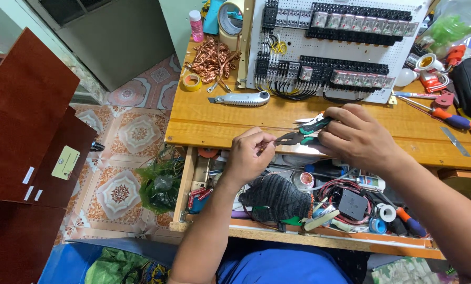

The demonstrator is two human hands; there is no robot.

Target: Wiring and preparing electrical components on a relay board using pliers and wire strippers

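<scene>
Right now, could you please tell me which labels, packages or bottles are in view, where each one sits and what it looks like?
Oval label: on the dark red cabinet door at left; pale yellow-green sticker.
White stickers: below that label on the same cabinet; small rectangles.
Pink bottle: back left of the wooden table; white cap.
Small tube: in the open drawer under the right hand; white with a printed label.
</scene>
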